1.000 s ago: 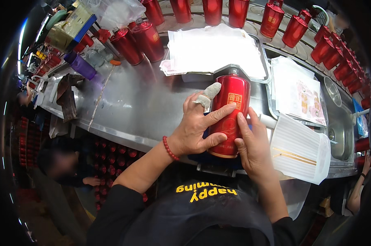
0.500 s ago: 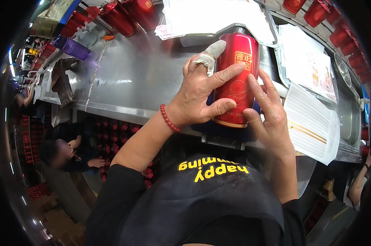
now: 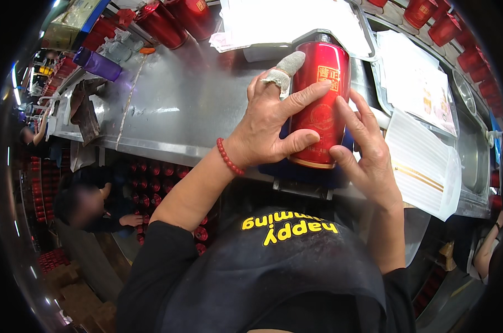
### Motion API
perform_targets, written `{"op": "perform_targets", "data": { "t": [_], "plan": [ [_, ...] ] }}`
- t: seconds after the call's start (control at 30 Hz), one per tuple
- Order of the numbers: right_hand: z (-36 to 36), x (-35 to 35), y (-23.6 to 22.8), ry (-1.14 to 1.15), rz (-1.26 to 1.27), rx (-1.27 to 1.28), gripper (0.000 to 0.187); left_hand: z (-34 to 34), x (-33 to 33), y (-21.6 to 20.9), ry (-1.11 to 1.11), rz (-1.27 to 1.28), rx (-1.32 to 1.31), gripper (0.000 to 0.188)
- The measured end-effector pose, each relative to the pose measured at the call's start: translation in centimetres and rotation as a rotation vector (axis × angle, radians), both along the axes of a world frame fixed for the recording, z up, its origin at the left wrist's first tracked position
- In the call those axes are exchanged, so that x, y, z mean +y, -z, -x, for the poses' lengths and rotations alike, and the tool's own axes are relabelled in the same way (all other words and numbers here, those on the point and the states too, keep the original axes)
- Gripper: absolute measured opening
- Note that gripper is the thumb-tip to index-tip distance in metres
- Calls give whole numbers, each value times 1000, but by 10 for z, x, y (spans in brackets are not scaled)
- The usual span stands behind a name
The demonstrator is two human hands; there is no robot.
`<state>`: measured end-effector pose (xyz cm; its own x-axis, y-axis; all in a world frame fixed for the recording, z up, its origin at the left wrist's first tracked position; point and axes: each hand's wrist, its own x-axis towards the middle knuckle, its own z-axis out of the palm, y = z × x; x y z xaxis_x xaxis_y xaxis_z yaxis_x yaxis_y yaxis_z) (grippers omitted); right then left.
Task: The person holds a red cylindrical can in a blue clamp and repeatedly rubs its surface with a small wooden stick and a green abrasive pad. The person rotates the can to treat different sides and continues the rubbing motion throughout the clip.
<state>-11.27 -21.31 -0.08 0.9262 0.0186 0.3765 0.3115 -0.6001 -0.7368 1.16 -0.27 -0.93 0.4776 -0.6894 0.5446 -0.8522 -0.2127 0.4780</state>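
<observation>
A glossy red bottle (image 3: 318, 125) with gold printed marks and a clear neck lies in front of me, its base toward my body. It rests on a dark blue support (image 3: 340, 178). My left hand (image 3: 262, 127) grips the bottle's left side, thumb and a finger pressed on its front. A grey cloth finger cover (image 3: 290, 64) sits on one of its fingers. Along the bottle's right side, my right hand (image 3: 368, 150) holds on with thumb and fingers, some of them partly hidden behind the bottle.
White sheets fill a tray (image 3: 369, 33) beyond the bottle. More printed sheets (image 3: 415, 83) and a white strip sheet with gold lines (image 3: 421, 166) lie right. A purple bottle (image 3: 97, 64) and red bottles (image 3: 162, 25) stand far left on the metal table (image 3: 174, 105). A co-worker (image 3: 85, 205) is lower left.
The red bottles at the far upper right have shifted left and down. My hands stay on the bottle, with only slight movement of the fingers.
</observation>
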Motion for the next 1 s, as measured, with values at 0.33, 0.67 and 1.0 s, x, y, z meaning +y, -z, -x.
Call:
{"op": "perform_targets", "data": {
  "t": [0.33,0.67,1.0],
  "plan": [
    [49,38,-14,196,-675,314,13,0,2,3,-16,-39,-48,69],
    [47,43,-8,186,-649,365,12,0,3,2,-20,-76,-70,70],
    [47,44,-13,187,-595,372,12,-1,3,2,-17,-66,-86,70]
  ]
}}
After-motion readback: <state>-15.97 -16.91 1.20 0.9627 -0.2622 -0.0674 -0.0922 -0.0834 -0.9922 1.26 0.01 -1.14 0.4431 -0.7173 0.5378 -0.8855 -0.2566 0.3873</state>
